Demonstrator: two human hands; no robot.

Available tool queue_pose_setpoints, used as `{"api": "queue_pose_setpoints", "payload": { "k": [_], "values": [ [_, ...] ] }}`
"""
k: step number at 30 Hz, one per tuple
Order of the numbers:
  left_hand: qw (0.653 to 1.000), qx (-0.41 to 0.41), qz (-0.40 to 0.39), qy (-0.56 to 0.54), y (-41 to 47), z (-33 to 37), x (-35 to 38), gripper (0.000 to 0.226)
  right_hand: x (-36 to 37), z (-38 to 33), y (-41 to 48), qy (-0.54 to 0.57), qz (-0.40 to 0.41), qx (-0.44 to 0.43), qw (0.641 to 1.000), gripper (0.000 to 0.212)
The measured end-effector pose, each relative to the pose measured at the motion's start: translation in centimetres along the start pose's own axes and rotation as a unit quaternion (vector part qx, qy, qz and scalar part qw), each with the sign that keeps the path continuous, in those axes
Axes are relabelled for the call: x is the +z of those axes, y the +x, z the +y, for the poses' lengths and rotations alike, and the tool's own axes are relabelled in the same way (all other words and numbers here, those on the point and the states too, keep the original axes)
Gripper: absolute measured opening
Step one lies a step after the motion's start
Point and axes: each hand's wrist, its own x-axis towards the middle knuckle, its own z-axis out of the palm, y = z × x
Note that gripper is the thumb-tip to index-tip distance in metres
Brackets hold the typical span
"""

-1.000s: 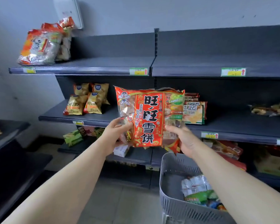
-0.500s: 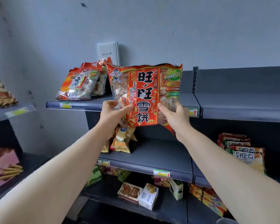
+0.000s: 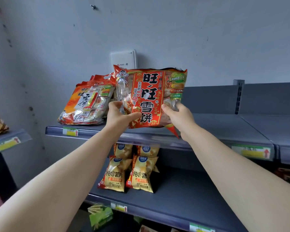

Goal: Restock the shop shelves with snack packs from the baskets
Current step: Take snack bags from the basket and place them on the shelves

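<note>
where the pack is: up at the top shelf (image 3: 216, 124), red rice cracker pack (image 3: 149, 97) held upright with its bottom edge just over the shelf's front lip. whether it touches the board is hard to tell from this angle.
left hand (image 3: 119, 114): clamped on the pack's lower left edge, thumb across the front, fingers tucked behind.
right hand (image 3: 179, 114): gripping the lower right side, thumb on the front face, fingers wrapped round the back.
neighbour: a second rice cracker pack (image 3: 87, 104) lies leaning at the left end of the same shelf, just beside the held one.
behind: white wall box (image 3: 123, 60) peeks out above the held pack's top edge.
shelf below: yellow potato chip bags (image 3: 126, 171) standing in two rows on the middle shelf (image 3: 182, 195), right under the hands.
price tag (image 3: 70, 131): green and yellow, on the top shelf's front rail, below the lying pack.
bottom: green box (image 3: 100, 216) on the lowest shelf in view.
</note>
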Motion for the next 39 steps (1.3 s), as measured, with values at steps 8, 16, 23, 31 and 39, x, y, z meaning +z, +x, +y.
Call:
{"api": "queue_pose_setpoints", "payload": {
  "k": [8,16,23,31,39],
  "values": [
    [1.000,-0.020,0.015,0.016,10.3,-1.6,4.4,0.070,4.2,1.9,11.9,-0.047,-0.008,0.050,0.998,0.045],
    [0.979,-0.071,-0.086,0.170,13.6,-3.4,7.6,0.042,6.3,3.6,13.9,-0.043,-0.092,0.095,0.990,0.067],
    [0.986,-0.030,-0.105,0.122,8.5,-2.1,8.4,0.045,5.4,2.3,9.8,-0.116,-0.027,0.041,0.992,0.048],
    [0.983,0.035,-0.140,0.116,0.0,0.1,8.7,0.042,-1.0,2.3,0.9,-0.307,0.049,0.018,0.950,0.046],
    [0.957,0.133,-0.178,0.184,-7.2,3.7,10.5,0.045,-8.6,2.1,-6.2,-0.411,0.079,0.013,0.908,0.046]
  ]
}}
